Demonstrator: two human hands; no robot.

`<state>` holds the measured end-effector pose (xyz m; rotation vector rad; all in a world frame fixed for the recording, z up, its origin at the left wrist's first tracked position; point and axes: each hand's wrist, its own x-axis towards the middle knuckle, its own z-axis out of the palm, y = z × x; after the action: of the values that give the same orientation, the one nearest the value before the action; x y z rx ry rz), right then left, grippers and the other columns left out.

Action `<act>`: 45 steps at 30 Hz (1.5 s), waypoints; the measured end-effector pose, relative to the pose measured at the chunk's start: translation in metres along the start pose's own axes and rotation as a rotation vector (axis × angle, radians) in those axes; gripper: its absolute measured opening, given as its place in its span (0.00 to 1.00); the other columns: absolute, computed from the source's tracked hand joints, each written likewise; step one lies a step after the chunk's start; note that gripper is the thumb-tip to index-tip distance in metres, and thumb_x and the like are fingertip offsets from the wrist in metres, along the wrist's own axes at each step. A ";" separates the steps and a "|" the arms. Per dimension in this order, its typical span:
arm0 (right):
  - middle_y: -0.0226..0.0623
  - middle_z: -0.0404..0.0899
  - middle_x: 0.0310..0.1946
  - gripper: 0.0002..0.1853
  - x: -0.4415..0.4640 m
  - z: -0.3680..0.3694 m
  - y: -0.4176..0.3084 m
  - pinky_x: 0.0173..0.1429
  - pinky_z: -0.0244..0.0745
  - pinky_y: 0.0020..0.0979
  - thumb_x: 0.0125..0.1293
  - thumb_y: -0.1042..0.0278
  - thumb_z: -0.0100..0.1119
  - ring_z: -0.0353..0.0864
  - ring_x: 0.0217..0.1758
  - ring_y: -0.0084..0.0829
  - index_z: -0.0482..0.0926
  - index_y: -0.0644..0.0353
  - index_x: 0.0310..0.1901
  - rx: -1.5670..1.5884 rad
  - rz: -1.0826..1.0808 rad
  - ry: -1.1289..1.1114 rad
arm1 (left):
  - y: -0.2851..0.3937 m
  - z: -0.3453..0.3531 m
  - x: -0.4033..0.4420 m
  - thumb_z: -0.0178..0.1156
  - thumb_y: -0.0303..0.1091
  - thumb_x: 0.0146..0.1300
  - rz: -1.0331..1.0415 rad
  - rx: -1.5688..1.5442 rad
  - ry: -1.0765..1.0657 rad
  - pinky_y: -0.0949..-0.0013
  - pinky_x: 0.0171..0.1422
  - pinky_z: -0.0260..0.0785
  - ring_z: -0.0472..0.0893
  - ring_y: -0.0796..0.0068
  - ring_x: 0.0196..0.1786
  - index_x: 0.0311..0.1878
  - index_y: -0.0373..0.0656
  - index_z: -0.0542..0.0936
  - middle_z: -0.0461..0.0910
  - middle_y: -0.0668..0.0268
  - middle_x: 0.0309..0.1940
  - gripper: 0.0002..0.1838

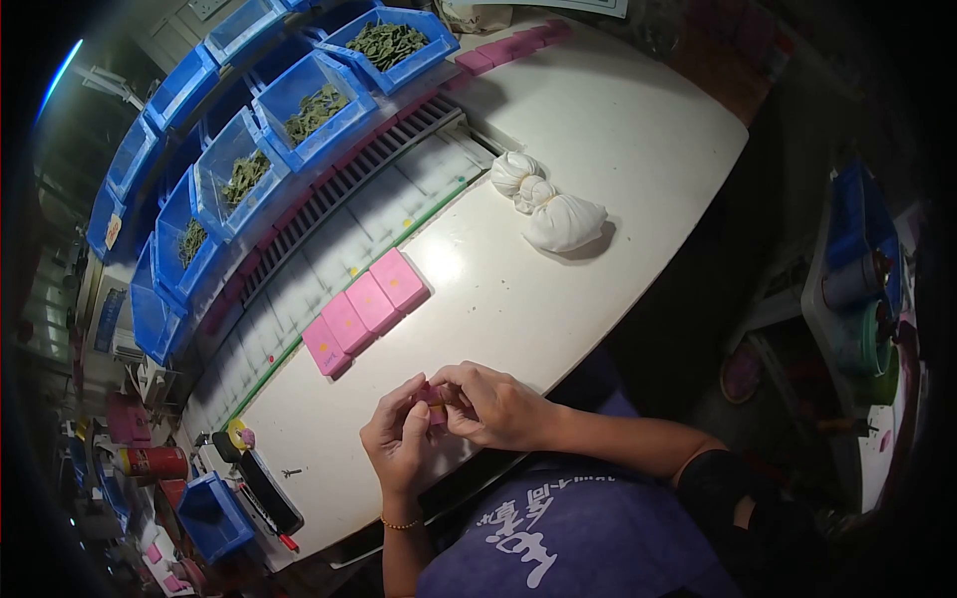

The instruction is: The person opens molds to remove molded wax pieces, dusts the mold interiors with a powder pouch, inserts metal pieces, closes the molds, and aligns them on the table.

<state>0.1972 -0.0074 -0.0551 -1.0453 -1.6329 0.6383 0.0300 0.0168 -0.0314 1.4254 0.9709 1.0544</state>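
Note:
My left hand (400,439) and my right hand (494,407) meet over the front edge of the white table, fingers closed on a small pink packet (436,407). The fingers cover much of it, and a yellowish spot or strip shows on its surface. A bead bracelet circles my left wrist. Just beyond my hands, several flat pink boxes (367,303) lie side by side in a slanting row, each with a small yellow mark. A tied white cloth bundle (562,220) rests farther off to the right.
Blue bins (315,115) with dried green leaves stand in tiers at the back left. A green strip (434,209) edges a tiled panel before them. A black tray (267,492) and a blue bin (214,516) sit at lower left. More pink pieces (501,50) line the back.

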 end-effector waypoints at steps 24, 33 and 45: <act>0.43 0.76 0.34 0.20 -0.001 -0.008 -0.002 0.41 0.80 0.36 0.61 0.78 0.60 0.82 0.35 0.40 0.68 0.63 0.55 0.049 0.090 0.003 | -0.002 -0.002 -0.001 0.56 0.22 0.68 -0.030 -0.049 0.024 0.78 0.31 0.72 0.78 0.80 0.28 0.57 0.32 0.78 0.83 0.58 0.40 0.15; 0.32 0.78 0.36 0.05 0.023 -0.053 0.026 0.38 0.73 0.27 0.58 0.77 0.61 0.74 0.32 0.26 0.79 0.61 0.37 -0.030 0.262 0.150 | 0.000 0.008 0.001 0.56 0.21 0.67 0.001 -0.006 0.006 0.78 0.30 0.70 0.77 0.81 0.26 0.56 0.31 0.78 0.81 0.63 0.30 0.15; 0.47 0.79 0.40 0.16 -0.002 -0.025 -0.025 0.46 0.78 0.44 0.66 0.62 0.61 0.82 0.42 0.49 0.77 0.65 0.49 -0.366 0.324 -0.101 | -0.001 0.000 -0.002 0.58 0.20 0.65 0.062 0.106 0.013 0.78 0.31 0.71 0.77 0.82 0.27 0.56 0.31 0.79 0.81 0.64 0.32 0.16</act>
<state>0.2134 -0.0237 -0.0277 -1.5892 -1.7220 0.6230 0.0295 0.0152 -0.0331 1.5454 1.0101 1.0727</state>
